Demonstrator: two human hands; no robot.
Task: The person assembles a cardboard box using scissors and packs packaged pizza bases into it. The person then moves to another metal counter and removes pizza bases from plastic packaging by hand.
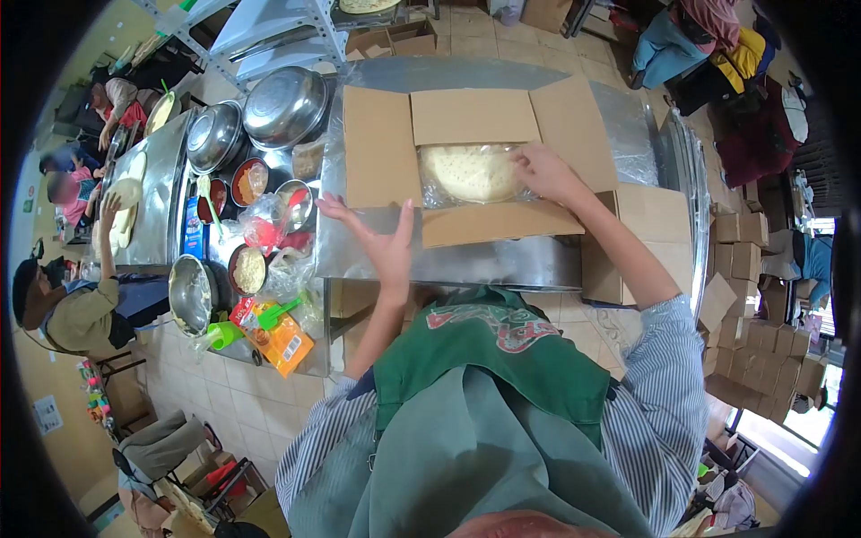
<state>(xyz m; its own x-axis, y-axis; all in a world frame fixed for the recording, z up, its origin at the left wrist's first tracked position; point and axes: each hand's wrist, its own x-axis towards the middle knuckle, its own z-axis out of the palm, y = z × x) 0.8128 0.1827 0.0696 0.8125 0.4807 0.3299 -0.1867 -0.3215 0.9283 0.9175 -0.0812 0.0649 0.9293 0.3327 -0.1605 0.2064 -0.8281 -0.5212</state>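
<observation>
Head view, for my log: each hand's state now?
Left hand: open, spread, holding nothing.
Right hand: curled at the pale, rounded, pitted dough; grip unclear.

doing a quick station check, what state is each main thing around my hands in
cardboard box: open, flaps spread
pale round bread: lying flat in the box, clear plastic around it
left hand: open, empty
right hand: at the bread's edge, grip unclear
orange pouch: lying down, seal unclear
green scoop: lying down, unheld
</observation>
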